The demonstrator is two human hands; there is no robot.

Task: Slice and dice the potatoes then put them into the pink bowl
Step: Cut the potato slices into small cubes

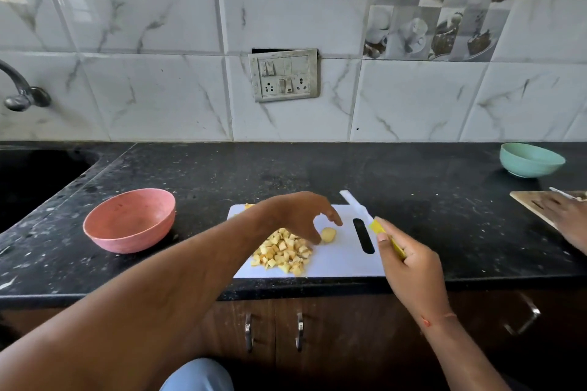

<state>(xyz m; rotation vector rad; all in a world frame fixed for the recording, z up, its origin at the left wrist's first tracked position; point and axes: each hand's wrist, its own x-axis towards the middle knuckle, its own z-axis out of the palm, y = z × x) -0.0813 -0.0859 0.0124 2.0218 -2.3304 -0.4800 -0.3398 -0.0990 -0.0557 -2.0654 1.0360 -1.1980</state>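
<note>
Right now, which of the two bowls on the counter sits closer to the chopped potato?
The pink round bowl, just left of the white cutting board carrying the diced potato pile. The teal bowl stands far off at the counter's back right.

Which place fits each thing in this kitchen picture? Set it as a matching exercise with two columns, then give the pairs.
Things:
1. pink bowl
2. green bowl
3. knife
4. potato cubes

Places:
A. held in the right hand
B. heaped on the white board
C. far right of the counter, near the wall
D. left of the board, empty

Pairs: 1-D, 2-C, 3-A, 4-B
</note>
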